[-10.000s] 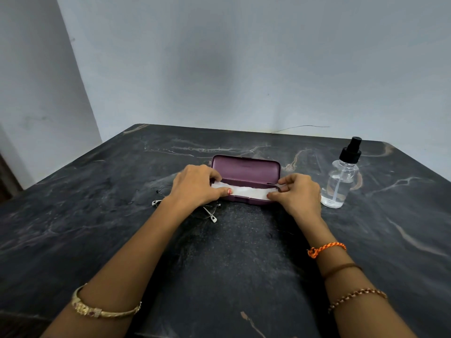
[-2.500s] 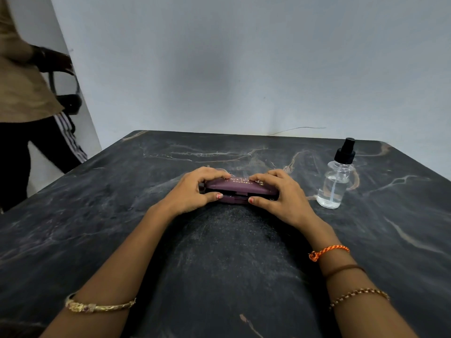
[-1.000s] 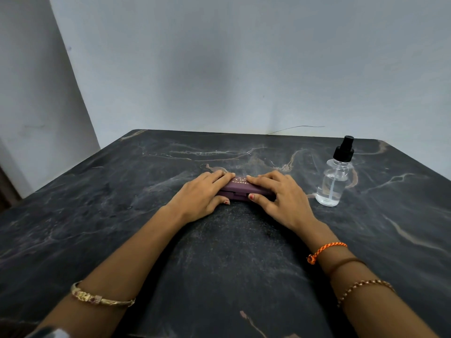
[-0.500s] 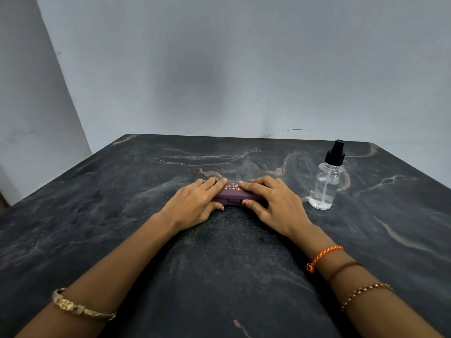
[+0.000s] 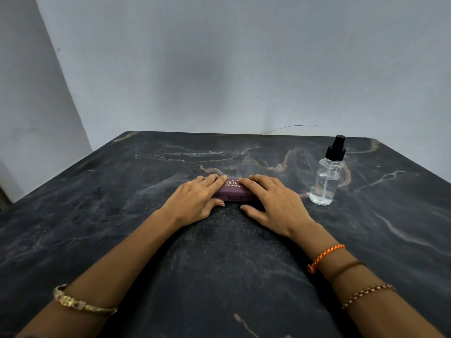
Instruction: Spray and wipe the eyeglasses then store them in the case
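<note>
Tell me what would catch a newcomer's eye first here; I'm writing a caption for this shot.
First, the closed purple case at the middle of the dark marble table, with the left hand and right hand resting flat on its lid from either side. Next, the clear spray bottle with a black pump top, standing upright to the right of the hands and apart from them.

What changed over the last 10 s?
The case, open then with a white cloth in it, is now closed; the glasses beside it are gone from view. Left hand and right hand now press flat on the lid. Spray bottle unmoved.
</note>
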